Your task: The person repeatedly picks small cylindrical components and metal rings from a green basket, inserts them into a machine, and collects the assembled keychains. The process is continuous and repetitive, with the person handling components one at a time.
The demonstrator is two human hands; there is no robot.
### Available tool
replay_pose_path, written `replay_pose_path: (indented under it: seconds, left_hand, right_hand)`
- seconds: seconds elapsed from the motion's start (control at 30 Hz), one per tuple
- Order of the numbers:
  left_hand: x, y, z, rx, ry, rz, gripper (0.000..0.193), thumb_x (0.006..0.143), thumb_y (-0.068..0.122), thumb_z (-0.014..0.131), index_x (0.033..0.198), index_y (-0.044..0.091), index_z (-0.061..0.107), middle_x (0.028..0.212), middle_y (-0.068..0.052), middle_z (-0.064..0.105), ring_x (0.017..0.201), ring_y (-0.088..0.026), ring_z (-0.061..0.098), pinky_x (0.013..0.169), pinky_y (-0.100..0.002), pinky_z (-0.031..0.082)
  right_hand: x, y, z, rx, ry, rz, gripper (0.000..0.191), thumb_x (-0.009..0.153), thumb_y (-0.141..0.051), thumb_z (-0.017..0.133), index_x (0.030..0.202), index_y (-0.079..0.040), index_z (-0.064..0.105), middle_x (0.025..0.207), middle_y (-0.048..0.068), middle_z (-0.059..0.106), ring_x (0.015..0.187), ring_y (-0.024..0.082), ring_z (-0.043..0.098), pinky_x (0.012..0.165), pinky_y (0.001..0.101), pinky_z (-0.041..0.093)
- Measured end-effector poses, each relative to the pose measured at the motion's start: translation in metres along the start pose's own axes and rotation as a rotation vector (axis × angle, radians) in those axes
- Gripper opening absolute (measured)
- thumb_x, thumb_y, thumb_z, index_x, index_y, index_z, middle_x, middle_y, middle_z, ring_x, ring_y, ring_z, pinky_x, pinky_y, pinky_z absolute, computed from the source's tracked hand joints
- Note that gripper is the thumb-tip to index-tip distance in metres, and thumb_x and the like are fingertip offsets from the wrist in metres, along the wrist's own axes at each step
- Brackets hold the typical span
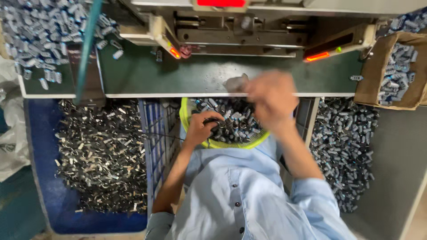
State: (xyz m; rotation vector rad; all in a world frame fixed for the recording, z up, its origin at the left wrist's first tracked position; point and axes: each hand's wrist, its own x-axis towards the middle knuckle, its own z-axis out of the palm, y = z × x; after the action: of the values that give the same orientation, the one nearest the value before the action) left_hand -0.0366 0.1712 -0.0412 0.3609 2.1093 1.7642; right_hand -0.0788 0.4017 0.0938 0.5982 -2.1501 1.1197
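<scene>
2 hands at a basket of small metal parts

The left hand (201, 129) grips parts in the yellow basket (184, 116) (on the lap); the blurry right hand (271, 98) holds a gray piece (235, 83) over the green surface (178, 75).

Small dark cylindrical parts (233, 120) heaped (loosely) in a yellow-rimmed basket (184, 116).
</scene>
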Motion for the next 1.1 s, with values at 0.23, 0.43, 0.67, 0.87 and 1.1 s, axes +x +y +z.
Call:
replay_pose_path:
  seconds: [0.23, 0.43, 0.67, 0.87, 1.1]
  left_hand:
    - [-0.013, 0.002, 0.017, -0.07, 0.048, -0.045, 0.024, 0.079, -0.008, 0.064, 0.1, 0.001, 0.072, 0.098, -0.01, 0.076, 0.093, -0.019, 0.073, 0.086, -0.03, 0.056]
    - [-0.01, 0.011, 0.018, -0.105, 0.058, -0.036, 0.022, 0.083, 0.005, 0.073, 0.104, 0.0, 0.068, 0.095, -0.01, 0.072, 0.088, -0.021, 0.069, 0.081, -0.031, 0.054]
    - [-0.002, 0.011, 0.031, 0.016, 0.189, 0.136, 0.017, 0.079, 0.004, 0.076, 0.093, -0.002, 0.069, 0.089, -0.013, 0.069, 0.082, -0.026, 0.07, 0.076, -0.033, 0.053]
    - [-0.01, 0.018, 0.03, 0.013, 0.191, 0.055, 0.013, 0.079, 0.007, 0.073, 0.089, 0.0, 0.07, 0.088, -0.012, 0.069, 0.083, -0.03, 0.069, 0.076, -0.036, 0.053]
    - [-0.007, 0.022, -0.008, 0.031, -0.006, 0.259, 0.012, 0.083, 0.016, 0.07, 0.087, 0.004, 0.071, 0.099, -0.009, 0.071, 0.099, -0.029, 0.061, 0.093, -0.039, 0.045]
  right_hand:
    - [-0.095, -0.016, 0.019, 0.105, -0.345, 0.319, 0.039, 0.073, 0.008, 0.073, 0.11, 0.002, 0.066, 0.111, 0.016, 0.07, 0.103, 0.039, 0.067, 0.089, 0.0471, 0.054]
    - [-0.136, 0.001, 0.038, 0.279, -0.142, 0.495, 0.048, 0.069, 0.025, 0.057, 0.105, -0.005, 0.064, 0.108, 0.013, 0.071, 0.097, 0.028, 0.073, 0.08, 0.031, 0.064]
    - [-0.146, 0.0, 0.05, 0.217, -0.143, 0.609, 0.036, 0.078, 0.017, 0.07, 0.108, -0.001, 0.063, 0.107, 0.011, 0.076, 0.095, 0.022, 0.076, 0.083, 0.0324, 0.06]
    - [-0.139, 0.0, 0.044, 0.278, -0.109, 0.686, 0.031, 0.081, 0.019, 0.067, 0.104, -0.001, 0.064, 0.1, 0.014, 0.078, 0.089, 0.02, 0.077, 0.078, 0.031, 0.062]
    - [-0.08, 0.02, 0.022, 0.343, 0.143, 0.52, 0.027, 0.09, 0.021, 0.059, 0.103, 0.001, 0.048, 0.103, 0.022, 0.07, 0.101, 0.023, 0.075, 0.077, 0.0331, 0.066]
